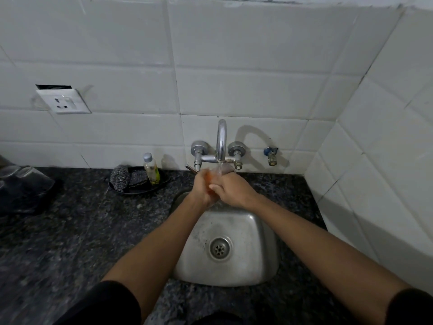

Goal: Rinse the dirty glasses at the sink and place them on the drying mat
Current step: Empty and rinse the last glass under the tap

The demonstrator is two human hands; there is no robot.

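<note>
Over the back of the steel sink (264,266) I hold a clear glass (212,177) with an orange tint under the running tap (221,139). My left hand (201,190) wraps around the glass from the left. Pressed against it from the right is my right hand (234,190), whose fingers overlap the left hand's. Both hands hide most of the glass. Water streams from the spout onto the glass and runs down into the basin. At the far left, clear glasses (28,179) rest on a dark mat (21,207), blurred.
A black dish (161,184) behind the sink holds a scrubber (119,178) and a small soap bottle (151,168). The dark granite counter (82,231) surrounds the sink. White tiled walls stand at the back and right, with a socket (64,102) and a small valve (271,156).
</note>
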